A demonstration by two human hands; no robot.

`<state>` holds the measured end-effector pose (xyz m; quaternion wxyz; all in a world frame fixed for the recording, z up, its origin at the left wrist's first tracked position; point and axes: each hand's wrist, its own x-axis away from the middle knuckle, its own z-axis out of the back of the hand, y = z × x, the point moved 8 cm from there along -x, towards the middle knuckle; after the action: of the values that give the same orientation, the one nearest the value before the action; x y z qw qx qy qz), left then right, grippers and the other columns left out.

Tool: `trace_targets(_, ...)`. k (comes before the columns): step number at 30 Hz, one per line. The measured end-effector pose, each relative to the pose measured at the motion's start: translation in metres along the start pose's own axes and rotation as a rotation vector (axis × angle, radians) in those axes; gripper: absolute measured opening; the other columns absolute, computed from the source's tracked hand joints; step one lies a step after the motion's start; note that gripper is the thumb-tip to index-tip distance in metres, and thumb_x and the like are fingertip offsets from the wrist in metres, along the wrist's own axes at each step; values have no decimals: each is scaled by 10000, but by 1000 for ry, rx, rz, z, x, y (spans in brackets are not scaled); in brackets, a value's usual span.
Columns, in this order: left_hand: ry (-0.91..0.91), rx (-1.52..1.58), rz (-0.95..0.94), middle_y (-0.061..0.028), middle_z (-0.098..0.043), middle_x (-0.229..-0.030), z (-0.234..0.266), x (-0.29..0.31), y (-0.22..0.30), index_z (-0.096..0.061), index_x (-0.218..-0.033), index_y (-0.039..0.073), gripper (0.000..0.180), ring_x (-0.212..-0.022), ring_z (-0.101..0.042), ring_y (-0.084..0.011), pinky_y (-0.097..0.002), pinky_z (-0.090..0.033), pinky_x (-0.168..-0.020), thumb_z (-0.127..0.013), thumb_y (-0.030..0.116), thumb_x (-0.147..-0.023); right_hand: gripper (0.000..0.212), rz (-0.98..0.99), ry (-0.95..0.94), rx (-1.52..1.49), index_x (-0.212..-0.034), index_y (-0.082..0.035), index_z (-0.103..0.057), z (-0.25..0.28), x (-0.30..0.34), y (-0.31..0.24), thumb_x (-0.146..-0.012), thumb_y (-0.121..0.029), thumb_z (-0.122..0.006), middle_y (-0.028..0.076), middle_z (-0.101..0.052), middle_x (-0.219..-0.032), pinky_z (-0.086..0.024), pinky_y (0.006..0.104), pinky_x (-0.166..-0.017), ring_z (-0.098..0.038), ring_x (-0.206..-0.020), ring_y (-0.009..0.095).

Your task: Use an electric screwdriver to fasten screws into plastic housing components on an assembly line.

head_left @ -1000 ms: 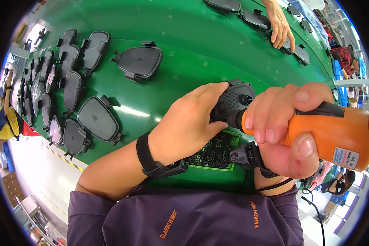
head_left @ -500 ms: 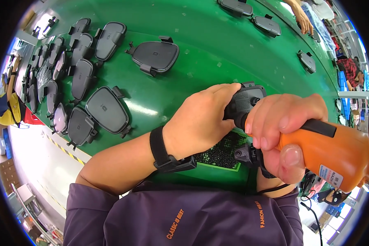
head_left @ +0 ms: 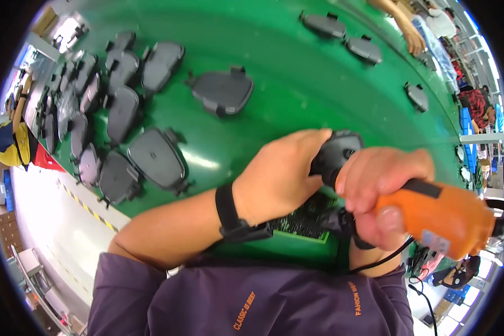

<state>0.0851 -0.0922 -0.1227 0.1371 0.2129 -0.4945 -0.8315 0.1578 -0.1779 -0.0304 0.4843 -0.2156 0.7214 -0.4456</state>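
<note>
Clasped in the right hand (head_left: pixel 382 193) at right of centre, the orange-bodied power screwdriver (head_left: pixel 431 215) is angled up-left, its black nose (head_left: pixel 333 154) steadied by the nearer left hand (head_left: pixel 280 179) above a green circuit board (head_left: pixel 302 221).

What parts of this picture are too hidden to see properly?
- Head view: the orange power screwdriver has its tip hidden behind the left hand and right hand.
- Green circuit board: mostly covered by both hands.
- Black wrist strap: its cord disappears under the forearm.
</note>
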Motion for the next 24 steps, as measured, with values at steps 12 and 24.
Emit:
trace_targets(12,-100,-49,102,-253,-596,-1339,-9,11,4,-512,-1377,-31,679,-1252,-574,-399,-434,-487,-1049,-786,147,-782,482,120,81,-35,-1164,-23,-502,28,12,-45,-861,-245,-805,73,-618,-697,-545,369,-588,-613,-603,209)
trace_targets(24,4,-364,-177,-249,-600,-1335,-12,-10,49,-534,-1358,-15,685,-1288,-571,-381,-409,-453,-1096,-818,151,-757,432,491,144,69,-1239,-47,-456,71,33,-151,-932,-227,-701,44,-585,-760,-524,337,-631,-573,-623,173)
